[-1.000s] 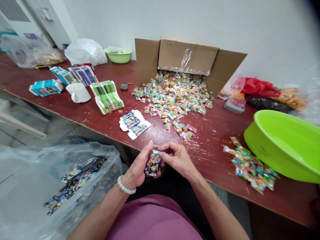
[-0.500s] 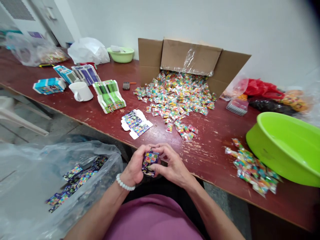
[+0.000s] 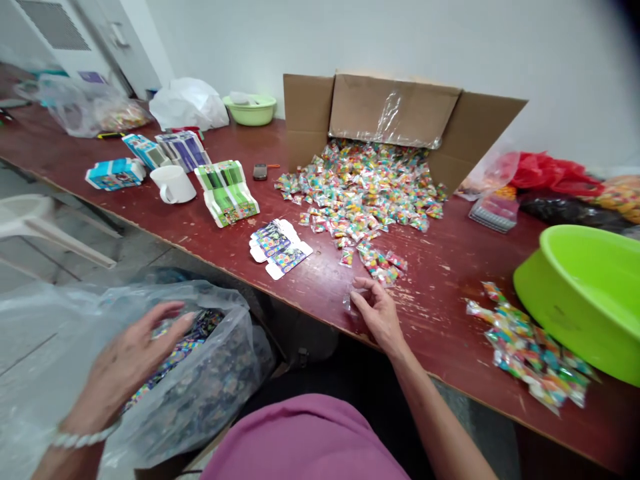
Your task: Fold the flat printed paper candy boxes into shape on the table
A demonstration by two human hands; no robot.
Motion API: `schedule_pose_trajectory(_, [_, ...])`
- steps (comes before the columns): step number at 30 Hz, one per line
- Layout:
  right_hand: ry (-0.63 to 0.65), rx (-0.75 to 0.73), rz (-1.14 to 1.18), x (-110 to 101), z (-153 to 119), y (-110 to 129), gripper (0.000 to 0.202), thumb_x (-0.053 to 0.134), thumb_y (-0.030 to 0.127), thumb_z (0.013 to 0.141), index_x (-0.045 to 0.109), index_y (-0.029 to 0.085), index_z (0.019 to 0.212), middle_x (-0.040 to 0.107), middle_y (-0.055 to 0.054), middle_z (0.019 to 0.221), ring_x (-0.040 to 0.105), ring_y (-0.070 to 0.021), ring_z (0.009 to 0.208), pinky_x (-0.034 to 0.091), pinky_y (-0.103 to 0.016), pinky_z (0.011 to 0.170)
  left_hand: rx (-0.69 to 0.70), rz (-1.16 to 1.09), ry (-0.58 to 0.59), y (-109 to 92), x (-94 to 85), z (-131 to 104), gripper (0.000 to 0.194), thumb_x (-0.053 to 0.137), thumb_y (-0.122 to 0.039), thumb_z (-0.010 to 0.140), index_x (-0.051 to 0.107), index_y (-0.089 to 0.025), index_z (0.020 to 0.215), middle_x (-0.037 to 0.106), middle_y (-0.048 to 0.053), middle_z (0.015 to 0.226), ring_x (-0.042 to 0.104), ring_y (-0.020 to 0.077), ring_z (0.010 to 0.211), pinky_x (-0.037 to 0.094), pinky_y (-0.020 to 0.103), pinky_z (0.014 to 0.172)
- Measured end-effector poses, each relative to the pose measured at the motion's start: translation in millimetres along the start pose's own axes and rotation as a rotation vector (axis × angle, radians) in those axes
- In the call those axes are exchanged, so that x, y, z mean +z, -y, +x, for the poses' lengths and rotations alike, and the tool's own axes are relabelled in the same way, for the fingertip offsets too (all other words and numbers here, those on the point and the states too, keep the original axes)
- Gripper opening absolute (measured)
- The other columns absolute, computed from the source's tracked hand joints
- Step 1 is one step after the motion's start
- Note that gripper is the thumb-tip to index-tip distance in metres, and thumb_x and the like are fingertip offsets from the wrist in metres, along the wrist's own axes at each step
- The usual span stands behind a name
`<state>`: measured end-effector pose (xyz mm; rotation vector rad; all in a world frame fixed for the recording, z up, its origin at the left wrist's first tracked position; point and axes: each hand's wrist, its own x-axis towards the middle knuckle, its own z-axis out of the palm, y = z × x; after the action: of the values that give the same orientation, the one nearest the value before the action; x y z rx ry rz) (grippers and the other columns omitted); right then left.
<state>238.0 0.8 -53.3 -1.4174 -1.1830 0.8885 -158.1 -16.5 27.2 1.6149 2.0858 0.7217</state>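
The left hand [image 3: 133, 357] is loose, its thumb and fingers apart with nothing seen in them, over a big, see-through plastic bag [image 3: 215, 400]. Little dark, colourful printed packs [image 3: 213, 323] lie inside the bag. The right hand [image 3: 379, 311] is by the near edge of the worn, dark red table [image 3: 435, 257]. A small, clear plastic piece [image 3: 348, 303] is at its fingertips; I cannot tell if they pinch it. Just past that hand lie small, clear bags of bright sweets [image 3: 381, 263]. A flat, purple-and-white card box [image 3: 281, 249] lies to the left.
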Motion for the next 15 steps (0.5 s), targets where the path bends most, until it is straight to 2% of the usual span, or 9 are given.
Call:
schedule_pose_trajectory(2, [-0.032, -0.024, -0.08, 1.9, -3.8, -5.8, 0.033, 0.064, 0.04, 0.083, 0.064, 0.017, 0.107, 0.061, 0.001, 0.07, 0.054, -0.0143, 0.058, 0.045, -0.028, 0.057, 0.056, 0.122, 0.05, -22.2, 26.0, 6.7, 0.046, 0.059, -0.059, 0.081, 0.068, -0.026, 0.113, 0.072, 0.004, 0.098, 0.067, 0.0258, 0.079, 0.051, 0.032, 0.063])
schedule_pose_trajectory(5, [-0.043, -0.069, -0.179, 2.4, -8.1, -8.9, 0.029, 0.062, 0.039, 0.085, 0.067, 0.017, 0.104, 0.062, 0.0, 0.069, 0.057, -0.0155, 0.058, 0.047, -0.03, 0.06, 0.298, 0.218, -0.015, -65.4, 77.1, 28.0, 0.045, 0.052, -0.054, 0.087, 0.065, -0.021, 0.115, 0.069, 0.009, 0.106, 0.065, 0.0263, 0.096, 0.049, 0.034, 0.082])
schedule_pose_trajectory(8, [-0.037, -0.066, -0.147, 0.8, -9.6, -8.7, 0.028, 0.059, 0.04, 0.088, 0.066, 0.017, 0.103, 0.066, -0.002, 0.075, 0.059, -0.0167, 0.061, 0.05, -0.031, 0.062, 0.26, 0.447, -0.051, -92.0, 117.2, 52.0, 0.05, 0.053, -0.06, 0.085, 0.067, -0.019, 0.11, 0.066, 0.016, 0.105, 0.061, 0.0346, 0.101, 0.045, 0.041, 0.082])
schedule_pose_trajectory(11, [-0.049, -0.088, -0.148, 0.2, -9.6, -7.8, 0.026, 0.059, 0.039, 0.089, 0.066, 0.018, 0.102, 0.067, -0.003, 0.078, 0.061, -0.0174, 0.064, 0.05, -0.032, 0.064, 0.169, 0.419, 0.001, -95.5, 134.4, 68.3, 0.048, 0.061, -0.062, 0.079, 0.066, -0.019, 0.101, 0.065, 0.017, 0.108, 0.059, 0.0369, 0.104, 0.043, 0.041, 0.081])
schedule_pose_trajectory(15, [-0.06, -0.122, -0.182, 0.2, -8.4, -7.9, 0.023, 0.061, 0.037, 0.088, 0.067, 0.018, 0.099, 0.066, -0.003, 0.078, 0.06, -0.0173, 0.065, 0.048, -0.031, 0.065, 0.062, 0.111, 0.029, -89.0, 135.7, 75.2, 0.033, 0.073, -0.051, 0.07, 0.061, -0.022, 0.082, 0.068, 0.008, 0.092, 0.062, 0.0303, 0.095, 0.041, 0.033, 0.074])
